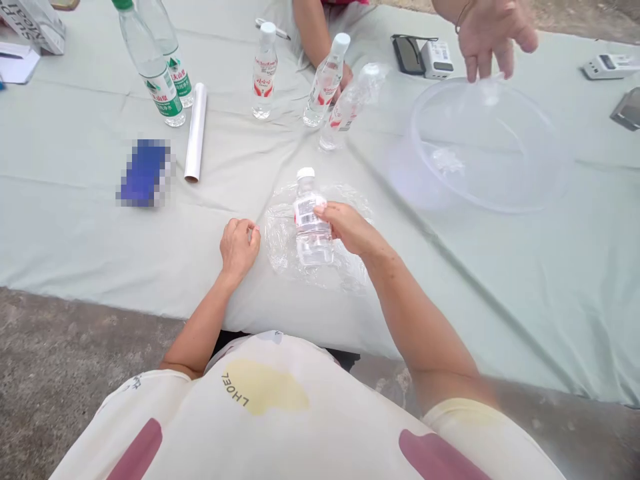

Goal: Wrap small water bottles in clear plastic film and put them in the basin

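My right hand is closed around the side of a small clear water bottle with a white cap and a red-and-white label. The bottle leans slightly, over a crumpled sheet of clear plastic film on the table. Whether its base touches the film I cannot tell. To the left of the film, my left hand rests on the cloth with its fingers curled in and nothing visible in them.
Beyond stand small water bottles, one draped in film. Taller green-label bottles, a white roll and a blurred blue object lie left. At right another person's hand is over a translucent basin.
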`<move>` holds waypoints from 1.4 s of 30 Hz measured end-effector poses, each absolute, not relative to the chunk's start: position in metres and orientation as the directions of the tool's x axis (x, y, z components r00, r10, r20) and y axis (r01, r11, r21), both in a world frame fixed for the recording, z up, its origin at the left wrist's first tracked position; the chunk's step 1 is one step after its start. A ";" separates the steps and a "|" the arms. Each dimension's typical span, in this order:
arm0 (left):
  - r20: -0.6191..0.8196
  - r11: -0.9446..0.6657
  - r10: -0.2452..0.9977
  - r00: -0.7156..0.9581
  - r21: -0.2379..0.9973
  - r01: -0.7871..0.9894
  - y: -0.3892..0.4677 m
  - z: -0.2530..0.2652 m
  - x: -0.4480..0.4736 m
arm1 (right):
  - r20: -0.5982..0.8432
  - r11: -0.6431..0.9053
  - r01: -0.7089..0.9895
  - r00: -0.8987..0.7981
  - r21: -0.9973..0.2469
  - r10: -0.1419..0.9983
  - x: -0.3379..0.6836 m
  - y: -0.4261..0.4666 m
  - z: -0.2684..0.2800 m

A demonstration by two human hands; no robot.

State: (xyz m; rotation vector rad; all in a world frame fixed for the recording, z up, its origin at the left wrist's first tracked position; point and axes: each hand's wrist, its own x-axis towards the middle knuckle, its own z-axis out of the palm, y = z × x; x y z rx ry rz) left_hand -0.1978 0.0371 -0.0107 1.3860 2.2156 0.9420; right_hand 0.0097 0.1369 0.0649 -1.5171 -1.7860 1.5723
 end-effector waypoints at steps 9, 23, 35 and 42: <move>-0.153 0.308 0.951 -0.270 0.363 0.879 0.022 -0.003 -0.163 | -0.438 -0.199 0.615 -0.266 -0.763 0.859 -0.025 0.118 0.028; -0.358 0.407 0.860 -0.365 0.911 0.065 0.002 -0.001 -0.166 | -0.234 -0.037 0.737 -0.167 -0.675 0.958 -0.046 0.105 0.018; 0.045 0.155 0.871 -0.489 0.920 0.360 -0.011 -0.011 -0.160 | -0.214 0.072 0.834 -0.222 -0.547 0.951 -0.054 0.109 0.022; 0.349 -0.020 0.866 -0.358 0.740 0.672 -0.010 -0.019 -0.144 | -0.078 0.255 0.895 -0.303 -0.366 0.950 -0.054 0.134 0.050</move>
